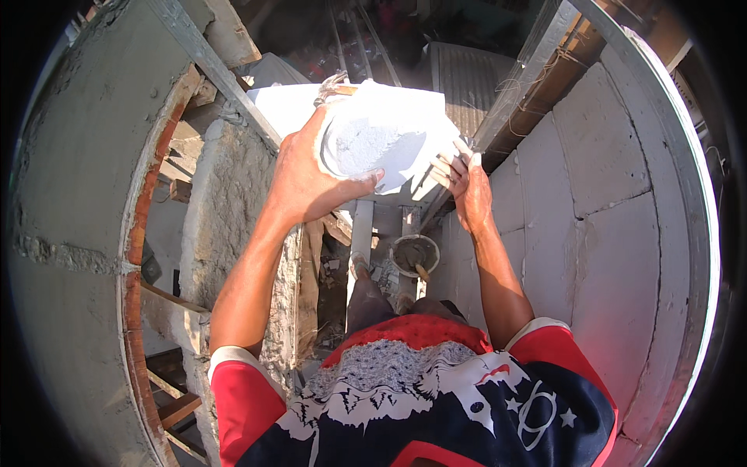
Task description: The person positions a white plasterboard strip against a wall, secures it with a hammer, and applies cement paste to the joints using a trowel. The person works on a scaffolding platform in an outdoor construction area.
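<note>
Nearest, at the lower edge, a shirt [436, 389] in red, navy and white, with pale-cuffed red sleeves and two bare forearms stretched forward. At the ends of these, the two hands, raised in strong sunlight. Left hand [315, 175] closed firmly on the side of a white container [406, 154], with thumb hooked over the near rim and fingers mostly hidden behind. Right hand [469, 187] mostly open, fingers extended and slightly apart, thumb upward, beside the container's right side; in the glare, impossible to tell whether touching it. Between the hands, the container itself: round-mouthed, smooth, tipped toward the viewer, almost blank with brightness on the right. Inside, a pale grey mix [366, 148], grainy and uneven. Lower down, near the feet, a round bucket [394, 261] with a pale rim, dark grey material inside and a light-coloured handle poking out. To the right, a wall of large pale blocks [545, 202], flat-faced with thin dark joints. To the left, crumbly, rough masonry [222, 171] and a grey plastered wall [82, 179] with a reddish-brown edge. Farthest, in shadow at the top, a ridged corrugated sheet [467, 78].
</note>
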